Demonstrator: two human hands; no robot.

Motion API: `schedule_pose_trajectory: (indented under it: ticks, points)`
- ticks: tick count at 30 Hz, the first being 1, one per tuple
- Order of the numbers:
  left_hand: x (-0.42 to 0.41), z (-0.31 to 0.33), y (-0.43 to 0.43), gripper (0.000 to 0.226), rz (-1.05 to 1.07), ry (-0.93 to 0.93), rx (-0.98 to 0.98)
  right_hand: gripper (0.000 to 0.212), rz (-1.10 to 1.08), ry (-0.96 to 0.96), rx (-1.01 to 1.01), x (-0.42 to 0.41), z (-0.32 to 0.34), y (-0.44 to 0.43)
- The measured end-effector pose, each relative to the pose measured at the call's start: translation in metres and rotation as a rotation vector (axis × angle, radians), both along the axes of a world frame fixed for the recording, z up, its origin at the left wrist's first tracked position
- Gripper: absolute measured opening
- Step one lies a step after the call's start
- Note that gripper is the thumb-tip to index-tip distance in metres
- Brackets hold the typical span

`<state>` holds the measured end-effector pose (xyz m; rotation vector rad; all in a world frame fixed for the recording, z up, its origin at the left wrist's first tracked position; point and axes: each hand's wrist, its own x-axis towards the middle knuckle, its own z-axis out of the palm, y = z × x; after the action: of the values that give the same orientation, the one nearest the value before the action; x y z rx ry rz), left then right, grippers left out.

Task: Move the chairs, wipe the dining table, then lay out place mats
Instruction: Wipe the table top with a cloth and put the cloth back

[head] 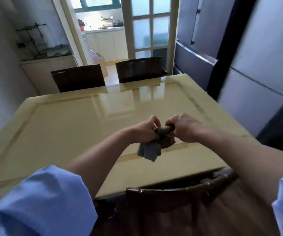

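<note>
Left hand (144,132) and right hand (183,128) both grip a grey cloth (150,149), fingers (154,120) curled tight round its bunched top. The loose end hangs over the glossy table (66,126), 6 o'clock side. Far-left chair (78,78) and far-right chair (139,69) at 12 o'clock, near chair (180,189) at 6.

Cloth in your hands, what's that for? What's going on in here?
A person in blue sleeves is getting ready to wipe, by the look of it. The left hand and the right hand both grip a bunched grey cloth over the shiny dining table. The far left chair and the far right chair stand at the far side, and the near chair is at the near edge. No place mats are in view.
</note>
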<state>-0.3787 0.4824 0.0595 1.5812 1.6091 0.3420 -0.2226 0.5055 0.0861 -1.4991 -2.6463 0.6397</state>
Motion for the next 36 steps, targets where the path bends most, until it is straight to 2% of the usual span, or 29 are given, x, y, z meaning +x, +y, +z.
schedule_pose_trajectory:
  ticks: [3, 7, 13, 17, 19, 21, 24, 27, 33, 36]
  points:
    - [0.058, 0.011, 0.015, 0.039, -0.179, 0.059, 0.024, 0.024, -0.131, -0.044, -0.009, 0.059, 0.015, 0.005]
    - [0.184, 0.017, 0.022, 0.057, -0.440, 0.020, 0.075, 0.029, -0.403, -0.097, 0.027, 0.181, 0.033, -0.014]
    - [0.390, 0.020, -0.020, 0.035, -0.694, 0.171, 0.412, 0.026, -0.765, -0.160, 0.005, 0.359, 0.056, -0.107]
    - [0.523, 0.039, -0.084, 0.034, -0.918, 0.049, 0.494, 0.035, -0.980, -0.156, -0.023, 0.485, 0.071, -0.198]
    - [0.586, 0.047, -0.124, 0.038, -1.016, -0.008, 0.478, 0.030, -1.067, -0.148, -0.024, 0.544, 0.078, -0.247]
    - [0.644, 0.051, -0.161, 0.044, -1.126, -0.005, 0.458, 0.014, -1.154, -0.163, -0.030, 0.594, 0.081, -0.294]
    - [0.723, 0.048, -0.217, 0.053, -1.258, -0.008, 0.437, 0.038, -1.274, -0.177, -0.053, 0.659, 0.085, -0.364]
    - [0.789, 0.034, -0.270, 0.043, -1.364, -0.012, 0.481, 0.041, -1.409, -0.130, -0.121, 0.716, 0.074, -0.427]
    - [0.877, -0.007, -0.346, 0.029, -1.595, -0.024, 0.297, 0.016, -1.602, 0.092, -0.332, 0.791, 0.030, -0.520]
    - [0.914, -0.028, -0.384, 0.027, -1.645, 0.061, 0.341, 0.015, -1.617, 0.015, -0.327, 0.823, -0.003, -0.559]
